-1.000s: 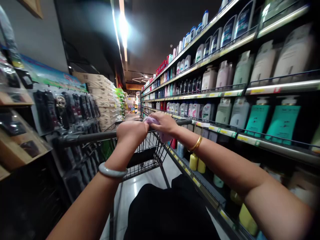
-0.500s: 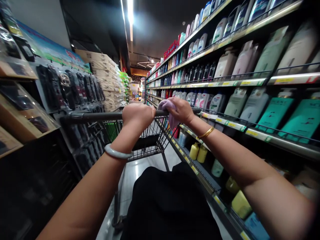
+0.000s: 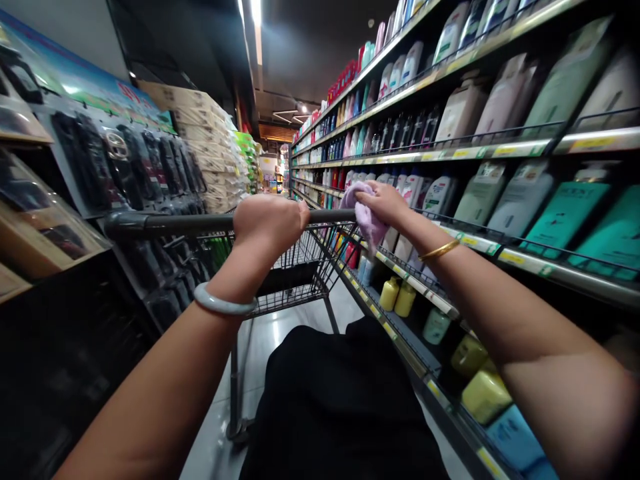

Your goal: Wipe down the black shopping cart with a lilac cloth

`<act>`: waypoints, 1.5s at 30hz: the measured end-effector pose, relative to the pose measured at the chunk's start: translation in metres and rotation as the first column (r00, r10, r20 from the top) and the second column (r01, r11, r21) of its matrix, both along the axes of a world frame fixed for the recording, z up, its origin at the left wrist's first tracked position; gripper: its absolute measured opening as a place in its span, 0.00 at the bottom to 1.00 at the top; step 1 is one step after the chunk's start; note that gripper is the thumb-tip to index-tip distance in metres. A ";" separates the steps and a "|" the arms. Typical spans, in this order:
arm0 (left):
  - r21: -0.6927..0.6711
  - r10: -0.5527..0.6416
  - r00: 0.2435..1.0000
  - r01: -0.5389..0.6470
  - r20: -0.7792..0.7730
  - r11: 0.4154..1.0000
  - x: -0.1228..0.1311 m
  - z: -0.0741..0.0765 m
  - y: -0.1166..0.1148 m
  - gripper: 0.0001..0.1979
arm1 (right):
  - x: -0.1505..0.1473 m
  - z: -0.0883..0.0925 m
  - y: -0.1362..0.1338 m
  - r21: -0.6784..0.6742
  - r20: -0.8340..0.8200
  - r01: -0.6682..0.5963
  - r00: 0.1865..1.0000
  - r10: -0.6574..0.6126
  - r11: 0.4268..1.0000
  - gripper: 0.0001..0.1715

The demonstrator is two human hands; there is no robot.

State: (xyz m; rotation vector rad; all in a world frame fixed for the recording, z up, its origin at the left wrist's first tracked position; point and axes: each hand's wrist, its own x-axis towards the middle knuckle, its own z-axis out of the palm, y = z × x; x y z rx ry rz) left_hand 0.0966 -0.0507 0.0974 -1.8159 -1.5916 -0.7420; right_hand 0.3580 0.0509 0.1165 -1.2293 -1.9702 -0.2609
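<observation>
My left hand (image 3: pixel 267 225) is wrapped round the grey handle (image 3: pixel 175 225) of a shopping cart (image 3: pixel 297 300), a pale bangle on its wrist. My right hand (image 3: pixel 389 202) is closed on a light purple cloth (image 3: pixel 369 219), which lies against the right part of the handle and hangs down below it. A gold bangle circles the right wrist. Beyond the handle stretches the cart's dark wire basket, partly hidden by my left hand and forearm.
Tall shelves (image 3: pixel 493 248) of shampoo and lotion bottles run close along the right. On the left hang packaged belts (image 3: pixel 135 163), with stacked cartons (image 3: pixel 200 137) farther on. A shiny tiled floor (image 3: pixel 290 327) shows under the cart.
My right hand and the cloth have slid right along the handle, away from my left hand. The left hand keeps its hold. Nearby shelves and the belt display have shifted outward in view.
</observation>
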 end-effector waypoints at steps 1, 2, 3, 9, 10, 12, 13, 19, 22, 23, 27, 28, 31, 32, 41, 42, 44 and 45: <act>-0.001 -0.002 1.000 0.002 0.007 1.000 -0.001 0.000 -0.001 0.39 | 0.005 0.002 0.002 -0.020 0.003 0.018 1.000 -0.018 1.000 0.18; 0.001 0.000 1.000 0.000 0.013 1.000 -0.003 -0.001 -0.002 0.39 | 0.008 0.004 0.003 -0.018 0.011 0.026 1.000 -0.026 0.999 0.18; 0.005 0.005 1.000 -0.005 0.018 1.000 -0.004 -0.001 -0.003 0.39 | 0.009 0.004 0.002 -0.009 0.020 0.029 0.999 -0.029 1.000 0.19; 0.045 0.068 0.997 -0.067 -0.023 0.997 -0.011 -0.003 -0.016 0.40 | 0.005 -0.003 -0.021 0.064 0.040 0.013 0.999 -0.015 0.998 0.19; 0.045 0.074 0.997 -0.073 -0.033 0.996 -0.012 -0.003 -0.019 0.40 | 0.006 -0.005 -0.025 0.092 0.043 0.009 0.999 -0.013 0.996 0.20; 0.043 0.086 0.995 -0.083 -0.051 0.996 -0.014 -0.002 -0.022 0.41 | 0.006 -0.011 -0.034 0.163 0.044 -0.011 0.999 0.004 0.987 0.21; 0.043 0.091 0.994 -0.089 -0.062 0.995 -0.016 -0.003 -0.024 0.41 | 0.007 -0.014 -0.038 0.199 0.046 -0.024 0.999 0.015 0.980 0.22; 0.087 0.133 0.988 -0.127 -0.074 0.988 -0.032 -0.004 -0.029 0.42 | 0.000 -0.015 -0.055 0.275 0.131 -0.026 0.991 -0.011 0.961 0.27; 0.064 0.139 0.983 -0.132 -0.117 0.989 -0.038 -0.002 -0.033 0.43 | -0.007 -0.011 -0.065 0.272 0.214 -0.014 0.976 -0.046 0.962 0.31; 0.062 0.152 0.981 -0.145 -0.124 0.988 -0.040 -0.001 -0.033 0.44 | -0.009 -0.010 -0.069 0.283 0.244 -0.025 0.969 -0.047 0.959 0.32; 0.050 0.198 0.974 -0.193 -0.113 0.980 -0.052 0.001 -0.026 0.44 | -0.012 -0.012 -0.088 0.316 0.390 -0.112 0.921 -0.022 0.942 0.46; 0.049 0.191 0.975 -0.186 -0.112 0.981 -0.055 0.001 -0.023 0.43 | -0.012 -0.011 -0.091 0.305 0.425 -0.129 0.905 -0.014 0.944 0.50; 0.057 0.157 0.981 -0.151 -0.115 0.987 -0.066 0.002 -0.014 0.42 | -0.007 -0.001 -0.093 0.220 0.484 -0.167 0.874 0.041 0.961 0.50; 0.061 0.148 0.982 -0.142 -0.117 0.988 -0.069 0.002 -0.012 0.41 | -0.005 0.005 -0.091 0.177 0.481 -0.183 0.873 0.078 0.967 0.46; 0.039 0.199 0.970 -0.195 -0.137 0.980 -0.083 0.005 0.002 0.42 | -0.018 0.028 -0.062 -0.068 0.119 -0.062 0.990 0.070 0.996 0.09; 0.036 0.207 0.969 -0.204 -0.136 0.978 -0.084 0.006 0.004 0.42 | -0.021 0.028 -0.062 0.006 0.143 -0.018 0.990 0.017 1.000 0.09; 0.024 0.221 0.966 -0.220 -0.135 0.975 -0.087 0.007 0.009 0.40 | -0.024 0.030 -0.063 0.202 0.168 0.045 0.983 -0.080 0.978 0.10; 0.018 0.226 0.965 -0.226 -0.135 0.974 -0.088 0.007 0.011 0.40 | -0.025 0.032 -0.063 0.287 0.169 0.060 0.979 -0.112 0.956 0.11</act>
